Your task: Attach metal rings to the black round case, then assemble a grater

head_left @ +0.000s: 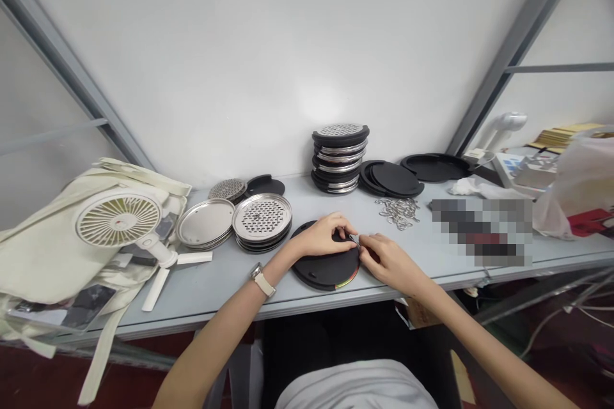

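A round black disc [321, 271] lies flat near the table's front edge, with a shiny rim strip showing at its lower right. Over its upper part, my left hand [325, 235] is closed, thumb and forefinger meeting at the disc's right edge. From the right, my right hand [387, 261] pinches at the same spot. Between the fingertips shows a small thin metal piece [354, 241]; its exact shape is hard to make out. Behind my right hand is a loose pile of small metal hooks [399, 211].
Left of the disc stand stacks of perforated metal grater plates [263, 217] and plain metal plates [205, 222]. At the wall rises a stack of assembled discs [339, 160], beside black lids [394, 177]. A white fan [119, 220] lies on a cream bag [38, 255]; a plastic bag [580, 172] sits far right.
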Demonstrator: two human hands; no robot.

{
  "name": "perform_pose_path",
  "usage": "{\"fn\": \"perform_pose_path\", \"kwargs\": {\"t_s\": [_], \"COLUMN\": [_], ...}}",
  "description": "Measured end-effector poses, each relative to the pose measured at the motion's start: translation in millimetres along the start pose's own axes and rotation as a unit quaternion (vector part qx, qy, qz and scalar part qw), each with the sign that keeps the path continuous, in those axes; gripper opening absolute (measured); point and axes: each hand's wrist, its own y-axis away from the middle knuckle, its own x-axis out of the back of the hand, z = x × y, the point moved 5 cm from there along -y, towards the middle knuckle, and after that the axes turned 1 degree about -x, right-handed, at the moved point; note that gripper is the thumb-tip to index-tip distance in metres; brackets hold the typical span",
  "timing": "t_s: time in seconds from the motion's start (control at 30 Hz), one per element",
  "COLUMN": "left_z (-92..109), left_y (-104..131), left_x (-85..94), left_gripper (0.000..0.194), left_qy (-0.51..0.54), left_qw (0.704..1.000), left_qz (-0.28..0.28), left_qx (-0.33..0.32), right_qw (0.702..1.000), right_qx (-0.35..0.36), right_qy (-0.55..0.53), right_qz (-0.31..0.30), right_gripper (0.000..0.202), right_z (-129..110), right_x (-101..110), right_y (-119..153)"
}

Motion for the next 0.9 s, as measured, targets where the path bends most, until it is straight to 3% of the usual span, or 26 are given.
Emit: {"fn": "perform_pose_path", "kwargs": {"t_s": [0.9], "left_z": [9.1], "left_y": [0.4], "left_x": [0.3], "left_gripper": [0.016], "left_qy": [-0.057], "left_qw": [0.998], "left_qz": [-0.014], "left_qx": [-0.016], "right_qw": [1.0], "right_qx": [0.011], "right_qy": [0.001], "right_qz": [-0.005], "right_gripper": [0.022], "right_z": [-1.4], "right_x": [1.2], "right_y": [0.1]}}
